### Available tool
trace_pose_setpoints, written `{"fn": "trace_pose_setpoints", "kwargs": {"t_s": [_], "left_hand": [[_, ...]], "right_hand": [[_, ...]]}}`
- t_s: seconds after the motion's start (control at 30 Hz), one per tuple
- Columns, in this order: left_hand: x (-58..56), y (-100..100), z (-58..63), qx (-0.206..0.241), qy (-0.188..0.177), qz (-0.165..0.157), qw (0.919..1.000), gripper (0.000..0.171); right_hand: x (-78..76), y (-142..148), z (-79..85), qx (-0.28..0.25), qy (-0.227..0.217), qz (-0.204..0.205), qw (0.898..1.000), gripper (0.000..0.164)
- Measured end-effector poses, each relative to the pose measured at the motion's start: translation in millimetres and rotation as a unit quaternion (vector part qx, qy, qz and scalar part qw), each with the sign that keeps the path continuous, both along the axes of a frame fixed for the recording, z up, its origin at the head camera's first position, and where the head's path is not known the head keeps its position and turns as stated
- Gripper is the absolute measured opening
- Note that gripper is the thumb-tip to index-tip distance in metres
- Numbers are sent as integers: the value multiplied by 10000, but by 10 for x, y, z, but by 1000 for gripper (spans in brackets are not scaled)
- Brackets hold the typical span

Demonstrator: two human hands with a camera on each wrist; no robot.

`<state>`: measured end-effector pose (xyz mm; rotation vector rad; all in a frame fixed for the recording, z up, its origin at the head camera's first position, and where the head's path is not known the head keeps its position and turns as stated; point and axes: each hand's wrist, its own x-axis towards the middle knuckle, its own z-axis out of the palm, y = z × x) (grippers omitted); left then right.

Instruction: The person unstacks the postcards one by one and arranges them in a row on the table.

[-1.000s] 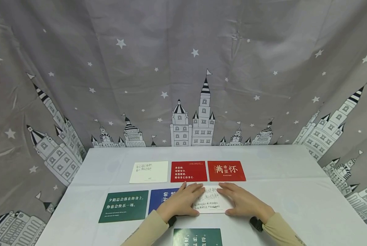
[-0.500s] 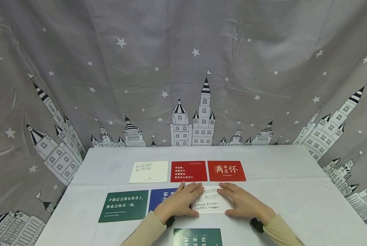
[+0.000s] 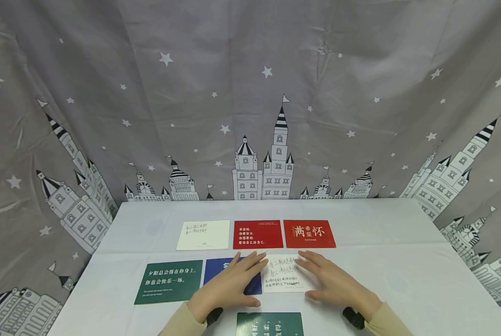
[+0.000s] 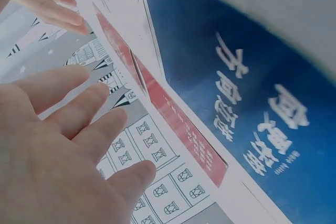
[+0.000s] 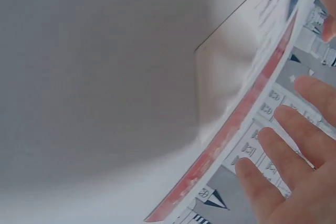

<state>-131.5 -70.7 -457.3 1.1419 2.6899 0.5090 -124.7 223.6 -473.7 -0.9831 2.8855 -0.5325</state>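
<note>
A white card with handwriting [image 3: 284, 275] lies flat on the table between the two hands. My left hand [image 3: 233, 282] hovers over the blue card [image 3: 216, 270], fingers spread and holding nothing; it covers part of that card in the head view. In the left wrist view the blue card [image 4: 210, 77] shows large white characters, and the left fingers are extended apart from it. My right hand [image 3: 334, 282] is at the white card's right edge, its fingers overlapping that edge in the head view. The right wrist view shows the right fingers [image 5: 289, 156] straight, with nothing between them.
Behind lie a cream card [image 3: 204, 235], a red card with several lines [image 3: 257, 234] and another red card [image 3: 310, 234]. A green card [image 3: 168, 282] lies at the left; another green card [image 3: 270, 324] is at the front. A grey castle-print curtain [image 3: 250, 93] stands behind the table.
My left hand has moved left, off the white card and over the blue one, uncovering the white card's left part. The right hand has shifted only slightly. The cards stay in place.
</note>
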Motion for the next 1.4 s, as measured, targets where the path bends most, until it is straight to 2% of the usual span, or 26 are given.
{"fn": "trace_pose_setpoints", "kwargs": {"t_s": [0.2,0.4,0.47,0.53,0.63,0.67,0.77,0.9,0.97,1.07,1.2,1.4], "left_hand": [[168,-113,-19,120,-78,-153,9998,92],[343,-178,-61,106,-508,76,9986,97],[395,-204,-80,119,-629,156,9978,100],[443,-244,-105,160,-569,120,9982,104],[506,-312,-161,224,-235,-69,9994,105],[524,-335,-184,243,-93,-135,9996,103],[574,-383,-258,291,181,-223,9992,97],[641,-398,-336,239,224,-160,9993,94],[679,-391,-369,193,287,-102,9993,93],[731,-378,-429,159,600,-7,9981,89],[785,-366,-503,171,876,100,9960,84],[828,-364,-551,236,622,122,9977,81]], "right_hand": [[137,-63,58,-147,238,233,9993,73],[305,-149,100,-151,284,380,9988,75],[363,-186,111,-133,22,342,9993,76],[419,-231,129,-98,-464,200,9987,77],[500,-299,141,-94,-1044,44,9945,79],[524,-317,133,-120,-1087,84,9940,80],[591,-353,69,-247,-882,444,9948,84],[663,-367,-75,-338,-452,1004,9934,81],[692,-373,-153,-335,-319,1183,9919,76],[739,-383,-278,-509,-61,1343,9896,73],[840,-412,-475,-860,430,1295,9869,67],[964,-495,-672,-870,1071,773,9874,61]]}}
